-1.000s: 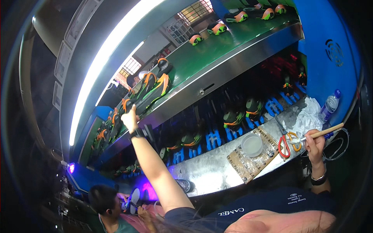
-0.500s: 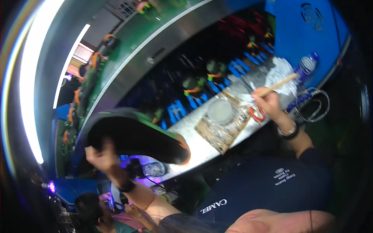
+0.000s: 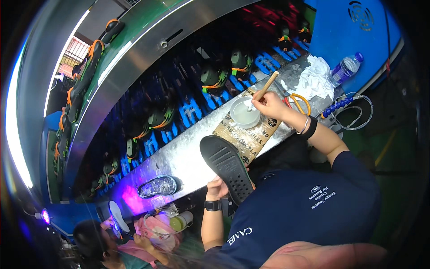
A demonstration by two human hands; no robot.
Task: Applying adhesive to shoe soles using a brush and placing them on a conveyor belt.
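My left hand (image 3: pixel 217 189) is closed on the edge of a black shoe sole (image 3: pixel 224 168) with ribs at one end and small holes at the other. The sole is tilted in front of my shirt. Between the fingers of my right hand (image 3: pixel 268 106) is a brush with a wooden handle (image 3: pixel 267 85). Its lower end reaches the rim of a round, pale bowl (image 3: pixel 245 117) holding whitish liquid. Beneath the bowl lies a flat piece of printed brown cardboard (image 3: pixel 226 128) on the metal ledge (image 3: pixel 183 163).
Behind the ledge, black shoes (image 3: pixel 212 78) sit among blue holders (image 3: pixel 190 111). Crumpled white paper (image 3: pixel 316 76), a purple-labelled bottle (image 3: pixel 347 69), orange-handled pliers or scissors (image 3: pixel 304 102) and a blue jointed hose (image 3: pixel 336 108) lie right. Another sole (image 3: pixel 157 186) and a person (image 3: pixel 92 244) are left.
My left hand has brought the shoe sole from the left to the front of my body and turned it. My right hand has lowered the brush leftward to the bowl.
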